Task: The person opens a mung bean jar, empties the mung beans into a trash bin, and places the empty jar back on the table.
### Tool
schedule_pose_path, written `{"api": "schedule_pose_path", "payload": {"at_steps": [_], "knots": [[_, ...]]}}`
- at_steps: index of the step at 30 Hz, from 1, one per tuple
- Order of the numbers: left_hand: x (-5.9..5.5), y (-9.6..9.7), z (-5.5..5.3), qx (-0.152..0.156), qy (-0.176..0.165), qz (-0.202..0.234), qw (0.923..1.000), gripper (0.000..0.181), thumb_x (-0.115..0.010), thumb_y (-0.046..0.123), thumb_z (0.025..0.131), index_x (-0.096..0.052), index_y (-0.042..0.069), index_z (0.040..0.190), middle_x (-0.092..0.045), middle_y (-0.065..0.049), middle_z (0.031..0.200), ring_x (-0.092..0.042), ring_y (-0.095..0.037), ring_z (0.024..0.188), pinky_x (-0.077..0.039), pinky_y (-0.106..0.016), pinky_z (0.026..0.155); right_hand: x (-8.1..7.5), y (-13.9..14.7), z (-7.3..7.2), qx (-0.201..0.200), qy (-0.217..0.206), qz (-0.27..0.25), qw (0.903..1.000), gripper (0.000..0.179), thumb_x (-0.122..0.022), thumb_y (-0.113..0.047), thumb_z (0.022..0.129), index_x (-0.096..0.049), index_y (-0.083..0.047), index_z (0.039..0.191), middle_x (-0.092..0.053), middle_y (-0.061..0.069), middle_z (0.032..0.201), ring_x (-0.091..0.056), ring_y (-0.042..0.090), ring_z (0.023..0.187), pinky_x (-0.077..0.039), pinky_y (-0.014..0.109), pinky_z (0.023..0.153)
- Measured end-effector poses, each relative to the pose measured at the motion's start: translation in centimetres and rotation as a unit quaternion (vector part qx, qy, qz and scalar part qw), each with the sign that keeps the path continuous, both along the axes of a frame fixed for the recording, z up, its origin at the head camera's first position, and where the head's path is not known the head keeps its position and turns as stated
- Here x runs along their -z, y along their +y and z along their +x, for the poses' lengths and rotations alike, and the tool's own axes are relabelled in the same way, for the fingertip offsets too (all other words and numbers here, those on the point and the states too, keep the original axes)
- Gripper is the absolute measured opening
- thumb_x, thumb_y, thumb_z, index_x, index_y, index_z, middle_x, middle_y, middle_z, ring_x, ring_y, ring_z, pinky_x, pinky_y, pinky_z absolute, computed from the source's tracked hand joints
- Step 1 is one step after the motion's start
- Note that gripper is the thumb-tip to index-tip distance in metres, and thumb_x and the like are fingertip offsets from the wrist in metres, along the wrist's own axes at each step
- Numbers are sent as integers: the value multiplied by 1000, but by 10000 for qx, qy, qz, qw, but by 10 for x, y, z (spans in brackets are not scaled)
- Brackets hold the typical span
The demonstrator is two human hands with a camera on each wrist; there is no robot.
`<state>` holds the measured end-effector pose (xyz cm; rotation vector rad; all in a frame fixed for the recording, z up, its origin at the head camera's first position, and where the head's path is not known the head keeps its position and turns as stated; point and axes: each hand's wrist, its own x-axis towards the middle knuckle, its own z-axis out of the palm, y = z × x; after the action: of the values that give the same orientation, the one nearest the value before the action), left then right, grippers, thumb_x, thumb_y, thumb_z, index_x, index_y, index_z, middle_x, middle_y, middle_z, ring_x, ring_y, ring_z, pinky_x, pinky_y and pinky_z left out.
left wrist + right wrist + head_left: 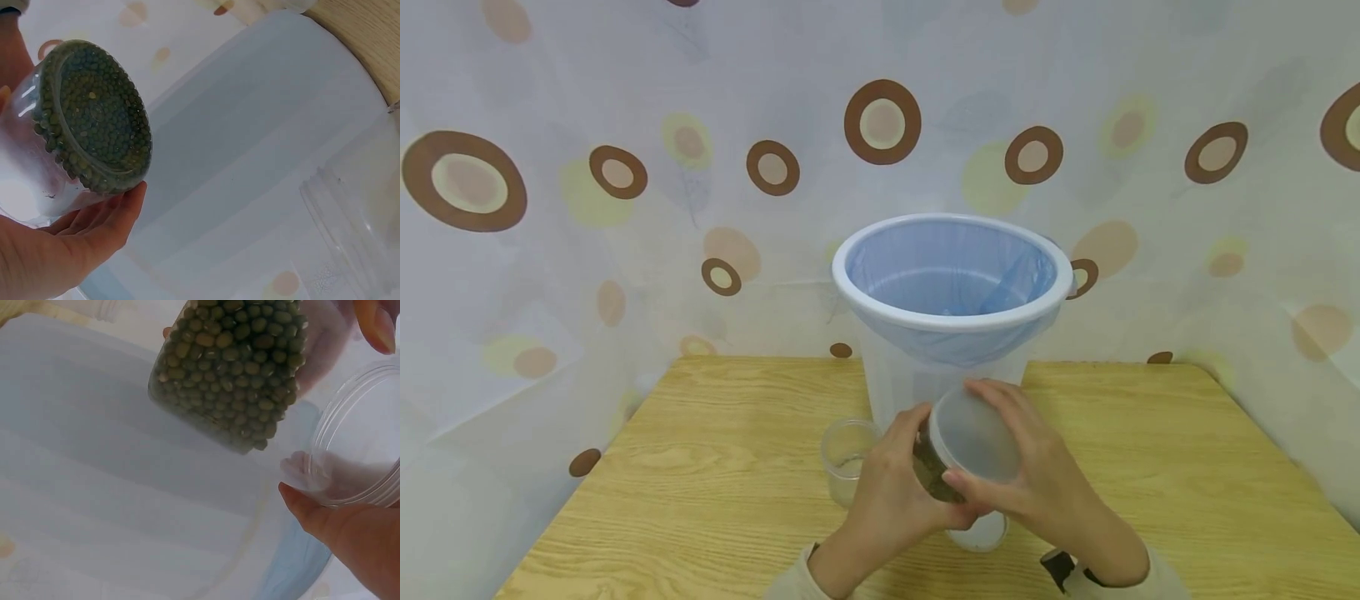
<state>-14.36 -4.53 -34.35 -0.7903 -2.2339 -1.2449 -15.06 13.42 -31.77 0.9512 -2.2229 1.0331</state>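
Observation:
A clear plastic jar of green mung beans is tilted in front of a white bin. My left hand grips its side, fingers and thumb curled round the wall. In the left wrist view, beans lie against the jar's bottom, and the part nearer the mouth is bare. My right hand holds a frosted round lid by its edge, at the jar's mouth. The right wrist view shows the lid's clear ridged rim beside the thumb, angled to the bean-filled end.
Behind the hands stands the white bin, lined with a blue bag. An uncapped clear jar stands on the wooden table left of my hands. A white disc lies beneath them. Patterned sheeting surrounds the table.

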Motion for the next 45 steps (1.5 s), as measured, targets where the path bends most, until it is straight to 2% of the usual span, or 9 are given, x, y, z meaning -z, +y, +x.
{"api": "schedule_pose_path", "payload": {"at_steps": [11,16,23,27,31,34,36,40,45], "knots": [[-5,-12,-3,719,-683,-161,9949,87,-90,29,62,-46,11,135,-57,2,120,-55,-11,101,-50,-26,81,-2,5,-1,-524,-251,-45,9983,78,-84,-27,72,-46,-6,137,-49,7,133,-52,19,107,-52,33,71],[-8,-17,-6,1044,-838,-254,9907,89,-91,27,59,-47,15,136,-57,4,122,-55,-9,103,-48,-28,84,-2,8,-1,-720,-343,-60,9968,78,-84,-26,72,-46,-7,138,-49,6,134,-52,19,108,-53,33,71],[-13,-24,-10,1629,-1176,-211,9794,89,-91,21,59,-49,10,136,-59,1,125,-55,-10,108,-49,-28,88,-2,12,-3,-1061,-300,-34,9939,77,-84,-29,73,-47,-9,138,-50,6,133,-53,18,106,-52,34,73],[-14,-24,-10,1704,-1249,-153,9773,86,-90,20,60,-49,10,135,-59,-1,124,-56,-10,108,-50,-29,87,-4,13,-3,-1004,-277,7,9946,76,-83,-26,73,-47,-10,138,-52,5,132,-55,17,102,-52,32,71],[-11,-20,-8,1335,-1130,13,9846,83,-89,23,64,-46,10,133,-56,0,122,-53,-12,107,-47,-30,88,-5,12,-3,-676,-224,9,9975,78,-81,-23,74,-44,-9,140,-51,6,134,-54,17,105,-52,32,72],[-7,-15,-7,674,-582,-11,9960,81,-89,27,64,-44,10,129,-52,0,119,-50,-14,106,-45,-31,88,-3,5,0,-235,-381,-150,9989,79,-81,-23,75,-41,-8,142,-49,9,135,-53,20,107,-51,35,75],[-4,-10,-6,132,-109,-105,9998,81,-90,30,61,-45,8,125,-50,-1,115,-49,-17,104,-45,-31,87,-1,-1,2,71,-651,-293,9974,81,-80,-23,76,-38,-6,143,-47,11,135,-52,24,108,-50,39,77],[3,-2,-7,-766,681,-453,9937,86,-92,34,53,-47,3,119,-52,-7,106,-51,-20,96,-45,-32,83,2,-14,7,634,-1368,-541,9871,80,-76,-28,81,-32,-6,144,-43,17,134,-52,32,106,-48,46,75],[7,3,-8,-1188,1064,-594,9854,90,-94,37,47,-48,3,116,-53,-8,100,-50,-18,90,-45,-32,78,3,-18,8,885,-1649,-692,9799,76,-74,-30,83,-33,-7,143,-47,19,130,-55,34,101,-49,44,71]]}}
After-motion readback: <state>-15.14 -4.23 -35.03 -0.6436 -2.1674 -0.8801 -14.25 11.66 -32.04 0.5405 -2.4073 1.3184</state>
